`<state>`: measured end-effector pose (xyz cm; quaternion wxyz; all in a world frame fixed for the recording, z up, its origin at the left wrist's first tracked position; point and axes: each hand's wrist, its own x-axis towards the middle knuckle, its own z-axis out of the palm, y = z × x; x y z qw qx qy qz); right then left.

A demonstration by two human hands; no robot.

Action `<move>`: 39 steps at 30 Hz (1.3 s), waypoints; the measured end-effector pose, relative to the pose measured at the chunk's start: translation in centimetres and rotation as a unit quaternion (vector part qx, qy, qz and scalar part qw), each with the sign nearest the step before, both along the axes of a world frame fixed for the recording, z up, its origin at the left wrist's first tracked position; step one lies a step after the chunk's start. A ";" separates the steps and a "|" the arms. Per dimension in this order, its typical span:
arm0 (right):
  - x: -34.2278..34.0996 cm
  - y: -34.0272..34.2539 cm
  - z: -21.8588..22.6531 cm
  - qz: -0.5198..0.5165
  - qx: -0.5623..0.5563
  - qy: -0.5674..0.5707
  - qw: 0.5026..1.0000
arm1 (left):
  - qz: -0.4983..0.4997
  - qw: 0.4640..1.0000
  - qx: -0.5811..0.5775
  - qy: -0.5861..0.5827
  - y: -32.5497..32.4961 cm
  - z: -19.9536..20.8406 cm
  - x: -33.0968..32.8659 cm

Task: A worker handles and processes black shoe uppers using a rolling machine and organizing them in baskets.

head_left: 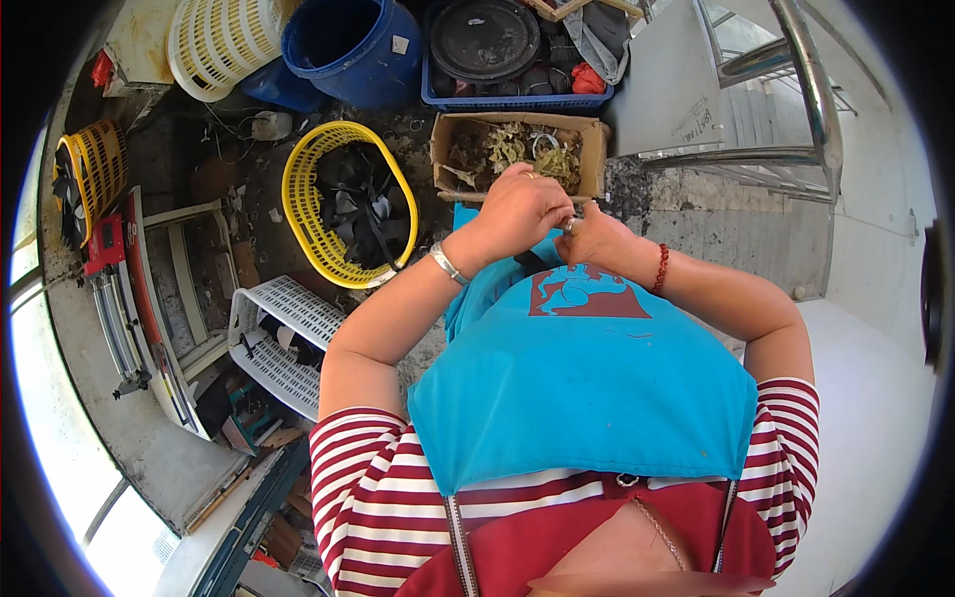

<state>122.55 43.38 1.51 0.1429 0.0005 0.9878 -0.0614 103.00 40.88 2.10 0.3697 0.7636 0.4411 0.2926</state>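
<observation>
My left hand [519, 211] and my right hand [602, 239] meet in front of my turquoise apron [582, 398], their fingertips pinched close together. Whatever sits between the fingers is too small and hidden to name. A dark patch shows just below them, against the apron's upper edge. Right beyond the hands stands an open cardboard box [443, 151] holding crumpled yellowish-brown scraps [509, 145] that look like dried leaves. To the left of the hands is a yellow plastic basket [296, 189] with a heap of black strip-like pieces [363, 214] in it.
A white crate [298, 298] lies at the left, near a red-ended metal frame [106, 244]. Along the back are a white-yellow basket [224, 50], a blue barrel [373, 70] and a blue tray [517, 101] with a black lid [484, 38]. Metal railings [811, 90] stand at the right.
</observation>
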 end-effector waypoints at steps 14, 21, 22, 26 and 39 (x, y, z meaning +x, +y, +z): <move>0.1 0.3 0.3 0.021 0.172 0.190 0.966 | 0.212 0.919 -0.263 -0.205 1.6 -1.6 0.6; 0.8 -0.2 -1.9 0.019 0.183 0.194 0.964 | 0.044 0.858 -0.422 -0.289 1.1 -0.4 1.5; 0.9 -0.2 -2.2 0.016 0.187 0.170 0.968 | 0.059 0.867 -0.399 -0.292 1.1 -0.4 1.6; 0.5 -0.2 -1.3 0.023 0.170 0.089 0.981 | 0.122 0.883 -0.359 -0.278 1.2 -0.5 2.6; -0.1 0.2 -0.3 0.009 0.172 0.129 0.977 | 0.189 0.862 -0.333 -0.334 1.6 -1.0 2.9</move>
